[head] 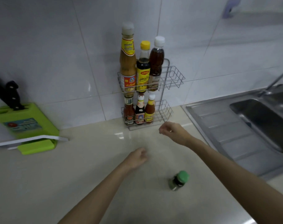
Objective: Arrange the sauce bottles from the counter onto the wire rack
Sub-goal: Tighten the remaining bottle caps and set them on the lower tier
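A two-tier wire rack (173, 78) stands against the tiled wall. Its upper tier holds three tall bottles: a tan sauce bottle (127, 62), a dark yellow-capped bottle (143, 68) and a brown white-capped bottle (156, 65). The lower tier holds three small bottles (139, 111). The right part of both tiers is bare wire. A small green-capped jar (178, 181) stands alone on the beige counter (82, 167). My right hand (173, 131) hovers in front of the lower tier, fingers loosely curled, holding nothing. My left hand (136, 156) hangs over the counter, loosely curled and empty.
A green knife block (27, 125) with a black-handled knife sits at the left, a white strip lying in front of it. A steel sink (253, 120) with drainboard and a tap fills the right side.
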Motion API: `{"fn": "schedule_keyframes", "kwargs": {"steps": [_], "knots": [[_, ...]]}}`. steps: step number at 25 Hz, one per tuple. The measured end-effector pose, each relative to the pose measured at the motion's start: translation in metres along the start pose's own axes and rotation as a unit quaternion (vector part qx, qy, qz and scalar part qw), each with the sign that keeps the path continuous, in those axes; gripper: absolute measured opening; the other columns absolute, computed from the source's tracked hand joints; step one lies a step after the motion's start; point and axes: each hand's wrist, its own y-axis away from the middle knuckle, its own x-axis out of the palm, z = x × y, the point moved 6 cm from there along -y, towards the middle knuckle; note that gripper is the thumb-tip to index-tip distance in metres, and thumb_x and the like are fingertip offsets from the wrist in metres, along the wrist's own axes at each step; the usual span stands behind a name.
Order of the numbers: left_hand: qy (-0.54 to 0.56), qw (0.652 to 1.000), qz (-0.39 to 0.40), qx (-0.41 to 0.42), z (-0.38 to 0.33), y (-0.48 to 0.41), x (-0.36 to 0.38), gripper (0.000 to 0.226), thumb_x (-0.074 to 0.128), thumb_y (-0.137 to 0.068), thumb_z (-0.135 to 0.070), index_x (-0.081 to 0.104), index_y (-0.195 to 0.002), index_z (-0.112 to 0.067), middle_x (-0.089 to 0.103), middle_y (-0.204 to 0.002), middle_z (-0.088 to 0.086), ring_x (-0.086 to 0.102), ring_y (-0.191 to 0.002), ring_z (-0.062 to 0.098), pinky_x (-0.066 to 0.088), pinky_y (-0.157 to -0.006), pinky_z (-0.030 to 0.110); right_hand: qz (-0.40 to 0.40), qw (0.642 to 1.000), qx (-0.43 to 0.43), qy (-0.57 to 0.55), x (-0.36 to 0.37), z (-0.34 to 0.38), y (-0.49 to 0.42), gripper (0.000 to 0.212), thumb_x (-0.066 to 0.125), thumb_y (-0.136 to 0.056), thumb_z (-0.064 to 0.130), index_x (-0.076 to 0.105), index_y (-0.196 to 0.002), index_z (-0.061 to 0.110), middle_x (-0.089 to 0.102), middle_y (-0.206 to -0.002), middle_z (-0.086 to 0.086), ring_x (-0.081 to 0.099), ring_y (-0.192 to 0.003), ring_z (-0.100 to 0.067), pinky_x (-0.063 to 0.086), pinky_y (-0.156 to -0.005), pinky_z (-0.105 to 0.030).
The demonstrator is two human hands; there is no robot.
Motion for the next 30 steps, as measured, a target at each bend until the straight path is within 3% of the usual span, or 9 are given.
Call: {"fn": "schedule_keyframes", "kwargs": {"steps": [4,7,12,14,20,22,25,28,30], "knots": [[-0.012,0.99,0.124,0.071,-0.01,0.034,0.083,0.071,0.069,-0.083,-0.012,0.036,-0.146,-0.013,0.041,-0.144,0.002,0.039,-0.136,0.014,0.037,-0.1,0.014,0.115,0.989,0.002,0.091,0.009,-0.007,0.072,0.023,0.052,-0.093,0.04,0.061,-0.087,0.021,0.066,-0.082,0.009,0.059,-0.073,-0.006,0.046,-0.067,-0.023],[0.025,0.985,0.102,0.138,-0.024,0.039,0.121,0.066,0.077,-0.07,-0.006,0.047,-0.128,-0.016,0.053,-0.117,-0.002,0.052,-0.111,0.013,0.04,-0.077,-0.001,0.122,0.976,-0.029,0.18,0.003,-0.011,0.116,0.03,0.054,-0.088,0.054,0.06,-0.091,0.025,0.058,-0.084,0.012,0.05,-0.068,-0.002,0.038,-0.06,-0.019],[0.055,0.992,-0.006,0.114,-0.029,0.035,0.136,0.033,0.071,-0.083,-0.013,0.058,-0.114,-0.009,0.069,-0.104,0.007,0.066,-0.094,0.022,0.05,-0.073,0.021,0.104,0.956,-0.048,0.272,0.014,-0.015,0.158,0.037,0.057,-0.086,0.049,0.053,-0.104,0.017,0.064,-0.097,-0.002,0.06,-0.083,-0.024,0.05,-0.071,-0.038],[0.053,0.991,-0.008,0.12,-0.034,0.039,0.13,0.028,0.07,-0.085,-0.024,0.059,-0.109,-0.015,0.069,-0.099,0.0,0.065,-0.089,0.016,0.05,-0.068,0.012,0.064,0.958,-0.05,0.273,0.007,-0.007,0.157,0.038,0.05,-0.09,0.051,0.052,-0.101,0.015,0.064,-0.098,-0.005,0.06,-0.084,-0.027,0.049,-0.072,-0.039],[0.079,0.983,-0.033,0.163,-0.075,0.056,0.078,0.035,0.066,-0.086,-0.04,0.06,-0.117,-0.024,0.07,-0.114,0.0,0.065,-0.106,0.015,0.052,-0.093,0.034,0.015,0.954,-0.075,0.29,-0.035,0.046,0.117,0.046,0.05,-0.085,0.06,0.046,-0.08,0.015,0.055,-0.073,-0.004,0.051,-0.068,-0.026,0.041,-0.061,-0.036],[0.091,0.978,-0.072,0.172,-0.082,0.065,0.052,0.036,0.066,-0.085,-0.041,0.06,-0.117,-0.024,0.071,-0.114,0.001,0.065,-0.107,0.016,0.052,-0.095,0.038,-0.012,0.955,-0.107,0.277,-0.041,0.072,0.104,0.047,0.052,-0.084,0.062,0.049,-0.086,0.015,0.058,-0.086,-0.004,0.057,-0.078,-0.026,0.04,-0.063,-0.033],[0.087,0.973,-0.118,0.178,-0.084,0.077,0.012,0.042,0.065,-0.083,-0.046,0.061,-0.118,-0.022,0.072,-0.112,0.003,0.066,-0.105,0.018,0.052,-0.095,0.041,-0.007,0.97,-0.178,0.167,-0.032,0.111,0.092,0.053,0.051,-0.09,0.053,0.048,-0.126,0.015,0.06,-0.124,-0.003,0.058,-0.106,-0.018,0.045,-0.08,-0.028],[0.071,0.972,-0.144,0.172,-0.08,0.085,-0.018,0.046,0.065,-0.079,-0.052,0.063,-0.113,-0.021,0.072,-0.107,0.002,0.066,-0.102,0.018,0.053,-0.093,0.043,-0.014,0.959,-0.227,0.168,-0.026,0.139,0.085,0.038,0.05,-0.095,0.039,0.057,-0.124,0.015,0.065,-0.118,-0.005,0.059,-0.105,-0.019,0.049,-0.087,-0.033],[0.044,0.972,-0.149,0.174,-0.074,0.091,-0.027,0.049,0.066,-0.077,-0.055,0.062,-0.113,-0.022,0.071,-0.107,0.0,0.066,-0.1,0.017,0.053,-0.091,0.041,-0.011,0.952,-0.227,0.204,-0.024,0.148,0.08,0.033,0.055,-0.091,0.042,0.062,-0.107,0.013,0.067,-0.101,-0.006,0.061,-0.093,-0.022,0.05,-0.078,-0.036]]}}
